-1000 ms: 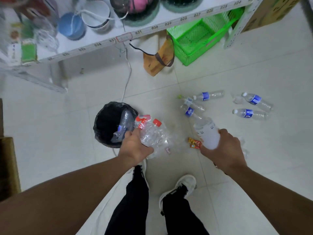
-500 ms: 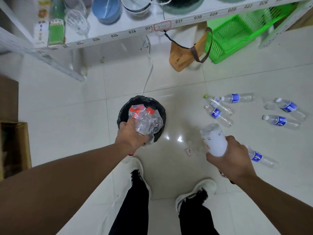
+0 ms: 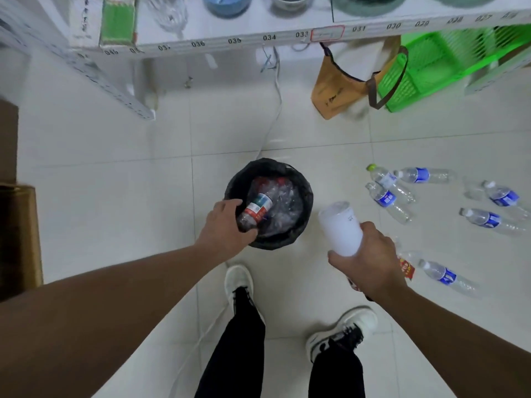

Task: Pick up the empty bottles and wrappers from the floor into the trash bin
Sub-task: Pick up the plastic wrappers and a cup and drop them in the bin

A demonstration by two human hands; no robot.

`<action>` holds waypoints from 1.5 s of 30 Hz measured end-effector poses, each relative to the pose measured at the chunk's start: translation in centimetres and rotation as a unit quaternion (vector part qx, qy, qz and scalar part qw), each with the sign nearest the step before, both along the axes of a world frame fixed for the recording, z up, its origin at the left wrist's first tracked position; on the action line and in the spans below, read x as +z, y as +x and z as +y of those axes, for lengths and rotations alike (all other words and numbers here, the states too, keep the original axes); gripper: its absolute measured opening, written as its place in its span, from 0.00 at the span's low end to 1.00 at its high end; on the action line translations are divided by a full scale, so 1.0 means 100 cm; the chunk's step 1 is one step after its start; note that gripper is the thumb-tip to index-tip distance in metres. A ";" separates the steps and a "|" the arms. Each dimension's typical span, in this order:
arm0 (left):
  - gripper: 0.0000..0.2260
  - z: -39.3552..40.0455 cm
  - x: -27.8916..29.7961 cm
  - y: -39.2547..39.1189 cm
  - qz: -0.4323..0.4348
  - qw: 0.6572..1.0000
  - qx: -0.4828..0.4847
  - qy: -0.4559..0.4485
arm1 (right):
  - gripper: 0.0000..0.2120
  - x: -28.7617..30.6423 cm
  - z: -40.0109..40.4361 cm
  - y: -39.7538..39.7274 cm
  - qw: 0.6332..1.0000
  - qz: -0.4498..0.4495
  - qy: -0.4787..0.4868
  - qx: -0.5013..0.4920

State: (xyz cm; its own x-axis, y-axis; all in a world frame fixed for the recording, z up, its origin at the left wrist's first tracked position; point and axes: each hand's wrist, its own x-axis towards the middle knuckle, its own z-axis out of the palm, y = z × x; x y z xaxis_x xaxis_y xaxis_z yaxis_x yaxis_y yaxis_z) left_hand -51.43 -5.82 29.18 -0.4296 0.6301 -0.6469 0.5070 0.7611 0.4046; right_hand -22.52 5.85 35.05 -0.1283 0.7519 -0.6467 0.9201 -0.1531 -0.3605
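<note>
Once our left hand point(image 3: 227, 225) spread and dropped its crushed bottles point(image 3: 275, 202) into the bin point(image 3: 307, 193), our right hand point(image 3: 370, 262) gripped the white bottle point(image 3: 340, 228), next to go.

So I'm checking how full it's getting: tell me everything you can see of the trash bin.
The trash bin is small and round, lined with a crinkled black plastic bag folded over its rim. It stands upright on the pale tiled floor, ahead of the person's shoes. Crushed clear bottles fill it, one with a red-and-teal label. The left hand reaches over its near rim.
</note>
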 end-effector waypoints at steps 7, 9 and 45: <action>0.38 -0.046 -0.004 -0.031 -0.005 0.997 0.083 -0.007 | 0.31 -0.012 -0.006 -0.076 0.999 0.027 0.007 0.045; 0.37 -0.058 -0.003 -0.032 -0.017 0.994 0.102 -0.015 | 0.32 -0.016 -0.008 -0.094 0.998 0.036 0.009 0.055; 0.36 0.016 0.010 0.129 -0.041 0.999 -0.035 -0.006 | 0.49 -0.012 -0.035 0.177 1.000 0.000 -0.026 -0.014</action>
